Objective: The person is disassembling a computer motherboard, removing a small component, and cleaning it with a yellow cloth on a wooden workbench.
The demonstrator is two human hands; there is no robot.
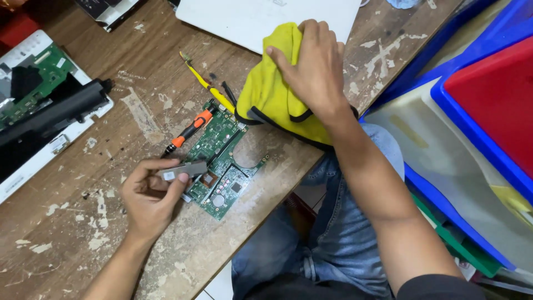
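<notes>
My left hand [149, 195] pinches a small flat grey metal part [183, 170] between thumb and fingers, just left of a green circuit board [222, 158] lying on the worn wooden table [66, 233]. My right hand [312, 65] presses down on a yellow cloth with black trim [267, 94], bunched at the table's right edge and partly over a white laptop lid [244, 19]. An orange and black screwdriver [189, 132] rests on the board's upper left corner.
An opened white laptop base with a green board and a black battery [44, 105] lies at the left. A yellow-handled tool [208, 89] lies beside the cloth. Blue and red plastic bins [488, 105] stand at the right. My jeans-clad knees [333, 239] are below the table edge.
</notes>
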